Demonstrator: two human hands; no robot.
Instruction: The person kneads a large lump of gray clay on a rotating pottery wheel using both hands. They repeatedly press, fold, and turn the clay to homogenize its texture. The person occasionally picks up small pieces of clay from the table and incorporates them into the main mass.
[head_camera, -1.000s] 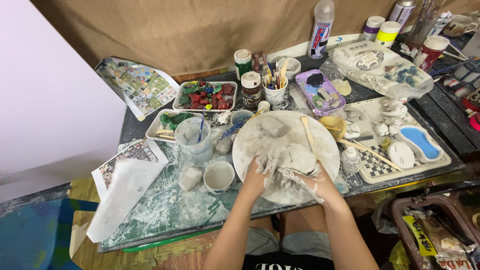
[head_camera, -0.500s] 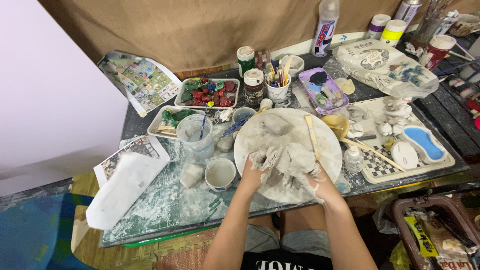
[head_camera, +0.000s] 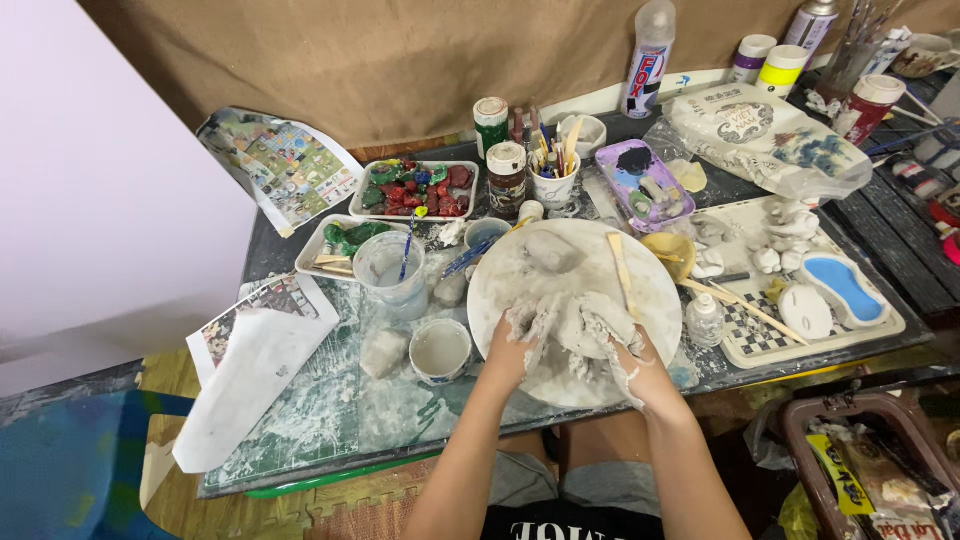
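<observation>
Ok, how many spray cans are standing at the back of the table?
2: a white spray can behind the purple palette, and a silver spray can at the top right edge, partly cut off. Others may be hidden.

Bare table strip (head_camera: 330, 420) near the front edge, small cup (head_camera: 440, 350) just left of the round plate (head_camera: 640, 290), plastic cup (head_camera: 392, 272) behind it, stick (head_camera: 622, 272) on the plate, small bottle (head_camera: 706, 320) close on the right, tray (head_camera: 850, 335) beyond
</observation>
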